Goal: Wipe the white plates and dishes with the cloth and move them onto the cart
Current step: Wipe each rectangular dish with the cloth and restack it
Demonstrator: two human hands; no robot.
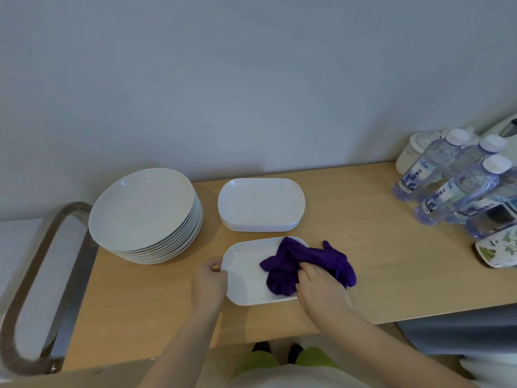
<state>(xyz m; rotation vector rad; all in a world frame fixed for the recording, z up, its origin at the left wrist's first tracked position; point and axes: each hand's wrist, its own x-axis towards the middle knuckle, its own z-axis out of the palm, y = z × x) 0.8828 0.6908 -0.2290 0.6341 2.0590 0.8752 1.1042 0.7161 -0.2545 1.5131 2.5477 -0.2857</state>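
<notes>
A white oblong dish (246,275) lies on the wooden table near its front edge. My left hand (209,278) grips the dish's left rim. My right hand (321,289) presses a purple cloth (302,264) onto the right half of the dish, and part of the cloth spills over onto the table. Behind it sits a stack of several white oblong dishes (261,204). To the left stands a taller stack of round white plates (145,214). The cart's rounded handle (30,275) shows at the far left.
Several water bottles (458,186) stand at the table's right end, with a white jar (411,155) behind them and a patterned container (500,247) in front. The wall runs close behind the table (377,247). My feet and green trousers show below the front edge.
</notes>
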